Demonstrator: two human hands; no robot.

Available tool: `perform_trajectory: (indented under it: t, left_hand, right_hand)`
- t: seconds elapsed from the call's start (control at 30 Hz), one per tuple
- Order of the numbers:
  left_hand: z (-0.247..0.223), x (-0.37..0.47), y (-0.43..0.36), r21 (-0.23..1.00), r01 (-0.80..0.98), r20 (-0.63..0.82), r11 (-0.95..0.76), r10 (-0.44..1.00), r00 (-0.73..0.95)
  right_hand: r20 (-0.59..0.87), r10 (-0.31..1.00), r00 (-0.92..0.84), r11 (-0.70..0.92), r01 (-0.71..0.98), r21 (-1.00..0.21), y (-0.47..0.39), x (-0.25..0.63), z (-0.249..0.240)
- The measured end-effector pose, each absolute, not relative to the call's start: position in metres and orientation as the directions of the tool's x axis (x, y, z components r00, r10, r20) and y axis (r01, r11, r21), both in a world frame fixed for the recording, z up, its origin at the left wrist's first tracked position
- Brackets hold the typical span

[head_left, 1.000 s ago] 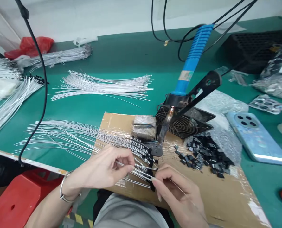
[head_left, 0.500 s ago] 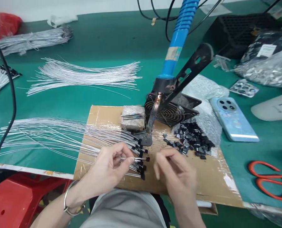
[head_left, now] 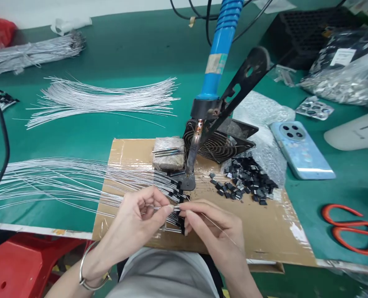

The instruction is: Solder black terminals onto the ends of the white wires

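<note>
My left hand [head_left: 143, 219] pinches a thin white wire close to its end. Meeting it tip to tip, my right hand [head_left: 216, 225] is closed in a pinch at that wire's end, its fingertips covering whatever sits there. A fine pale strand [head_left: 219, 229] runs back from the right fingers across the hand. Under and beside both hands lie several white wires [head_left: 131, 174] with small black ends [head_left: 181, 223]. Just beyond stands a soldering iron [head_left: 216, 54] in its holder, tip down at a small metal plate [head_left: 187, 182].
Brown cardboard [head_left: 264, 231] covers the work spot. A pile of small black pieces [head_left: 249, 178] lies right, below a black fan [head_left: 221, 142]. Further right are a blue phone [head_left: 302, 149] and red-handled scissors [head_left: 351, 227]. A second wire bundle [head_left: 106, 97] lies behind; a red stool [head_left: 19, 265] stands lower left.
My right hand has moved left and closed at the wire end held by my left hand, hiding its black end. A fine strand now shows across it. The view has shifted slightly.
</note>
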State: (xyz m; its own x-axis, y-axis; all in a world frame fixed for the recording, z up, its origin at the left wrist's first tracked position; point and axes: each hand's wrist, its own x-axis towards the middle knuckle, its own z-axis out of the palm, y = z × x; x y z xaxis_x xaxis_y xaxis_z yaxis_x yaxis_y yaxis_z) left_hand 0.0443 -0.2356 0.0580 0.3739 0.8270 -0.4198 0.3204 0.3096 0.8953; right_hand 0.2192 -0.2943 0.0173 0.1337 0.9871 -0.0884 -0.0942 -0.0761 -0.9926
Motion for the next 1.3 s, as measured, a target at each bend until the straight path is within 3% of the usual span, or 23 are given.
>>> perform_trajectory:
  t: [0.23, 0.5, 0.73, 1.03, 1.3]
  left_hand:
    - [0.058, 0.046, -0.240, 0.893, 0.362, -0.398, 0.268, 0.845, 0.358]
    - [0.057, 0.056, -0.246, 0.892, 0.383, -0.365, 0.239, 0.882, 0.299]
    - [0.055, 0.054, -0.246, 0.896, 0.386, -0.324, 0.220, 0.918, 0.229]
    - [0.052, 0.056, -0.252, 0.889, 0.424, -0.316, 0.175, 0.903, 0.290]
    - [0.053, 0.056, -0.252, 0.898, 0.387, -0.338, 0.208, 0.890, 0.307]
  right_hand:
    - [-0.095, 0.985, 0.144, -0.077, -0.124, -0.989, -0.297, 0.212, 0.015]
    - [-0.205, 0.904, 0.376, -0.098, -0.283, -0.954, -0.305, 0.187, 0.019]
    - [-0.215, 0.787, 0.578, 0.051, -0.409, -0.911, -0.302, 0.216, 0.011]
    - [-0.213, 0.932, 0.293, -0.100, -0.355, -0.929, -0.304, 0.215, 0.004]
    - [-0.339, 0.920, 0.196, -0.200, -0.510, -0.837, -0.302, 0.200, 0.017]
